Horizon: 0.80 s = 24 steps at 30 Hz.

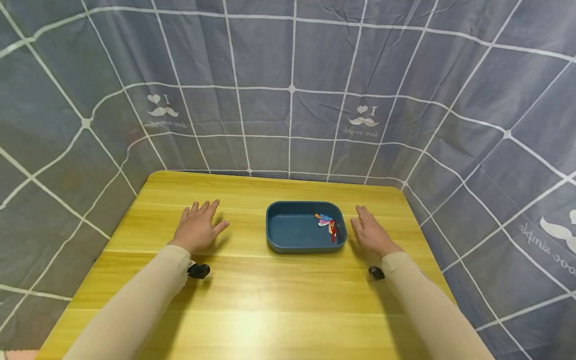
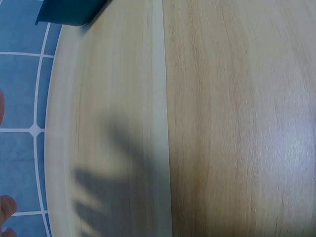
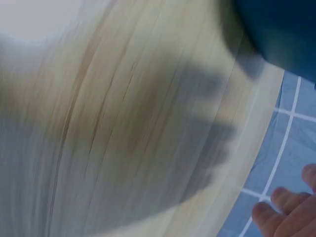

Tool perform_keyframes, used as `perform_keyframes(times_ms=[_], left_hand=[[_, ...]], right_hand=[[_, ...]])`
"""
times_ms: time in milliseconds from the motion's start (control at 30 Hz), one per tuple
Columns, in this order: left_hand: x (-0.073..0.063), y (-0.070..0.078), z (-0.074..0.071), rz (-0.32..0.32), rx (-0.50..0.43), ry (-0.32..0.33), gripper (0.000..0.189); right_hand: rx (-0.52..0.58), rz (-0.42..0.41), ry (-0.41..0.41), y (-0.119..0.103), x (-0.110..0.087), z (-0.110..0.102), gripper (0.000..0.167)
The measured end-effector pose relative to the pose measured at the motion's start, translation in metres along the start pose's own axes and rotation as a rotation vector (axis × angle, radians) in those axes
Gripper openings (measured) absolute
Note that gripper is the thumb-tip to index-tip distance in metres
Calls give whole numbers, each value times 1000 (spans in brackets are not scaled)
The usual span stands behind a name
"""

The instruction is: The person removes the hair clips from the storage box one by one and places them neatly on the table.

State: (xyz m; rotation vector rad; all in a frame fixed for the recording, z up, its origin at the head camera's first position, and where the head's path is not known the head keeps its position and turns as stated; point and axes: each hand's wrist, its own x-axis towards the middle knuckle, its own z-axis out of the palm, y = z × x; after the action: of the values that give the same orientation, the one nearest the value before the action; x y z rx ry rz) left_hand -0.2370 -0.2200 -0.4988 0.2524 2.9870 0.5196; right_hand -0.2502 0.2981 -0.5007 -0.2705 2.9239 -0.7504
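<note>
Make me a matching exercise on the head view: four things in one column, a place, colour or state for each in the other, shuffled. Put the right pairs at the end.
Column one
1. Left hand
2. Tray
3. Small coloured pieces
4. Curtain

Column two
A. Inside the tray, towards its right end in the picture
B. Grey, crossed by white lines
C. Fingers spread, holding nothing
D. Dark blue, with rounded corners

Right pairs: 1-C, 2-D, 3-A, 4-B
</note>
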Motion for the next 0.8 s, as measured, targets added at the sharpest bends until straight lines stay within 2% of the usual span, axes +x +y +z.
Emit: perform_keyframes(times_ms=[233, 600, 800], left_hand=[[1, 10, 1, 25, -13, 8, 89], [11, 42, 2, 115, -54, 47, 79], [15, 59, 4, 142, -77, 43, 79]], right_hand=[[73, -13, -16, -9, 8, 10, 63], [124, 13, -86, -16, 10, 22, 64], [126, 52, -99, -15, 8, 29, 63]])
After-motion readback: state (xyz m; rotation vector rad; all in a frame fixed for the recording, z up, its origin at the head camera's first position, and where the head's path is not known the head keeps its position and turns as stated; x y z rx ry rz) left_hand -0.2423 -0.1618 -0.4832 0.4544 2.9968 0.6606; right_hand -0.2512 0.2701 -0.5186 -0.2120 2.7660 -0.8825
